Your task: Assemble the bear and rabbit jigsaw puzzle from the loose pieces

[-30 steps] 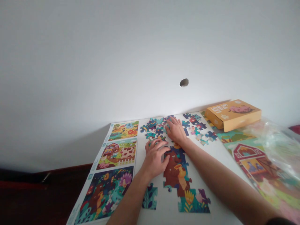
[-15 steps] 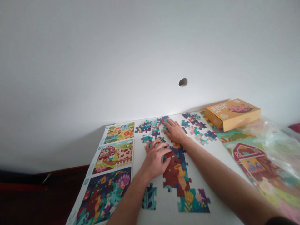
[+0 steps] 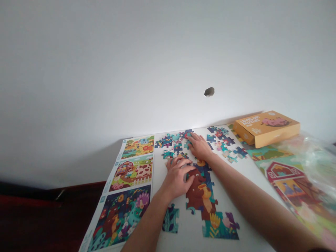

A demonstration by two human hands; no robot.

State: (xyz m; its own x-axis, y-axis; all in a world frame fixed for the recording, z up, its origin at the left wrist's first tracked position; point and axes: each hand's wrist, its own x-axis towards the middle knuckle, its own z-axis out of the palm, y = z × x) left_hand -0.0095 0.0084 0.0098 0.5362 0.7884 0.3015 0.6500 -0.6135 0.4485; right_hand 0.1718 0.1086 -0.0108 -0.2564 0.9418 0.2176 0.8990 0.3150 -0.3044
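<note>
My left hand (image 3: 177, 177) rests over the upper left edge of a partly joined jigsaw puzzle (image 3: 201, 192) that shows a brown bear with a yellow jar. Its fingers are curved and apart, hiding some pieces below them. Farther back, my right hand (image 3: 200, 147) lies with fingers stretched, the fingertips touching a dark blue puzzle piece with red (image 3: 188, 133). Several loose puzzle pieces (image 3: 168, 154) are scattered left of that hand, and more loose pieces (image 3: 228, 141) lie to its right. A separate teal leaf-patterned piece (image 3: 170, 219) sits near my left forearm.
A picture sheet (image 3: 131, 190) with three printed scenes lies along the table's left side. At the back right is an orange puzzle box (image 3: 267, 127). Clear plastic wrap (image 3: 312, 157) covers part of a farm picture (image 3: 288, 185). The white wall (image 3: 157, 70) has a hole.
The whole view has turned slightly left, so everything appears a little farther right. Both hands keep nearly the same place over the pieces.
</note>
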